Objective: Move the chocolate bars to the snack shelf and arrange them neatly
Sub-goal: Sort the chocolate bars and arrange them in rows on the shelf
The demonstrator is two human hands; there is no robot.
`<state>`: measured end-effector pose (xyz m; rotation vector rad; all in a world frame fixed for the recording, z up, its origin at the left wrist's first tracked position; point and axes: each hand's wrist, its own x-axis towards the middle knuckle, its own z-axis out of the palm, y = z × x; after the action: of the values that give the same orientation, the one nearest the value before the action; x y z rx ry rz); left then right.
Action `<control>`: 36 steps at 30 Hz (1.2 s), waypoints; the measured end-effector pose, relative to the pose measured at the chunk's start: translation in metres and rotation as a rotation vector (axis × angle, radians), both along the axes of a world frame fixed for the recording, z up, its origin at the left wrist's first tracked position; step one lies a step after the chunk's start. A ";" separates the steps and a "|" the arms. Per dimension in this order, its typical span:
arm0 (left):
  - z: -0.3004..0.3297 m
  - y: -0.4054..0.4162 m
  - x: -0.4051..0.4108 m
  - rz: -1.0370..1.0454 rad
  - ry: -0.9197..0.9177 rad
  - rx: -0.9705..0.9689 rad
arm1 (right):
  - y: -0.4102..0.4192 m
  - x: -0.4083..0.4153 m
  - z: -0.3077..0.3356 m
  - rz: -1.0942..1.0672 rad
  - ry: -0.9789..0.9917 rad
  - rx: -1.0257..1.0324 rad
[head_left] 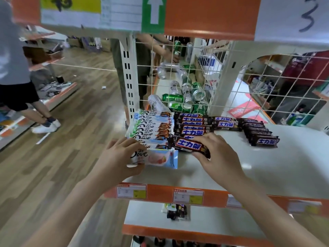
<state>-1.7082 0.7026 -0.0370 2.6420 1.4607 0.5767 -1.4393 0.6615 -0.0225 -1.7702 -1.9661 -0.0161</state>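
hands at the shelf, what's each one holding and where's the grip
Left hand grips the Dove bar by its left end. Right hand grips the dark Snickers bar at its right end.

Clear zone: bare shelf surface (267, 168) right of the Snickers bars (260, 133).
Rear barrier: wire mesh (178, 82), cans (185, 98) behind.
Overhead limit: upper shelf edge (210, 16).

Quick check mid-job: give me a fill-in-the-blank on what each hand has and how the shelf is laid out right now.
1. The left hand holds a pale bar printed with the word ____.
2. The right hand grips a dark brown bar whose label has ____ characters on blue.
3. Behind the wire grid lie loose green and silver ____.
4. The front edge of the shelf is coloured ____.

Missing words: Dove; white; cans; orange
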 end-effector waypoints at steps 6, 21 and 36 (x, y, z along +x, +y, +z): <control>-0.003 0.003 -0.002 -0.009 0.003 0.038 | -0.001 0.001 -0.001 -0.016 0.007 0.007; 0.003 0.010 0.018 -0.068 -0.084 -0.002 | -0.016 0.013 0.003 -0.063 -0.003 -0.036; 0.016 0.024 0.132 -0.187 -0.071 -0.010 | -0.031 0.105 0.014 -0.189 -0.051 -0.025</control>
<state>-1.5760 0.7270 -0.0212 2.6808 1.1784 0.6351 -1.3340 0.6306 -0.0087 -1.9843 -1.8338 -0.1014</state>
